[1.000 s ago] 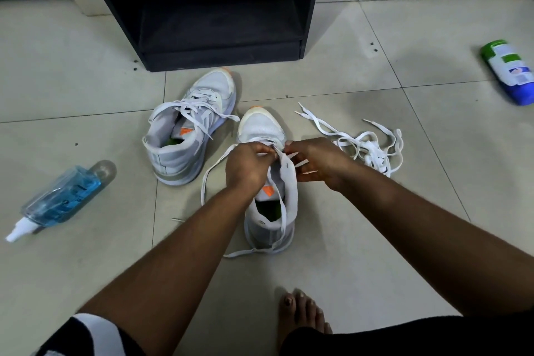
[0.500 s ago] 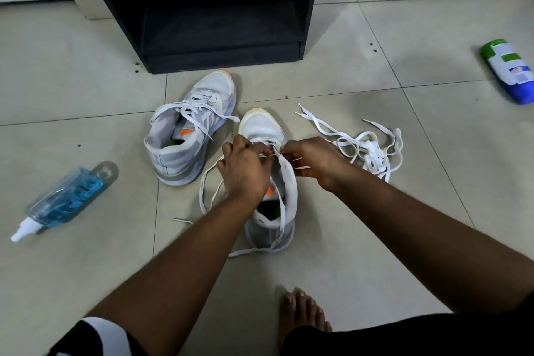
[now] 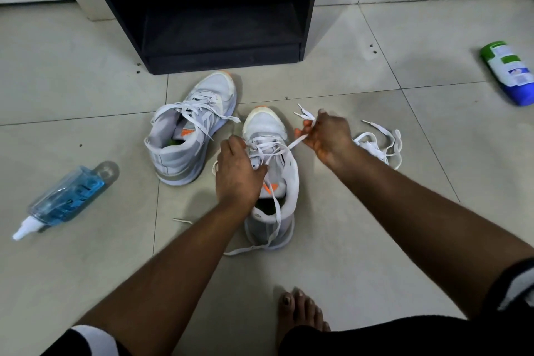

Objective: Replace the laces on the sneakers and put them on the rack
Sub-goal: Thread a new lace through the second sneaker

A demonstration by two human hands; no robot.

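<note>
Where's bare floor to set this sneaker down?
Bare tiles lie between the blue spray bottle and the rack, and right of the loose laces toward the green-capped bottle. Around both sneakers it's crowded.

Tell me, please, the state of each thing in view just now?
near sneaker: upright, partly laced
far sneaker: upright, laced, untied
loose laces: heaped on floor
left hand: holds near sneaker
right hand: pinches lace end
rack: no shoes inside
blue spray bottle: lying down
green-capped bottle: lying down
</note>
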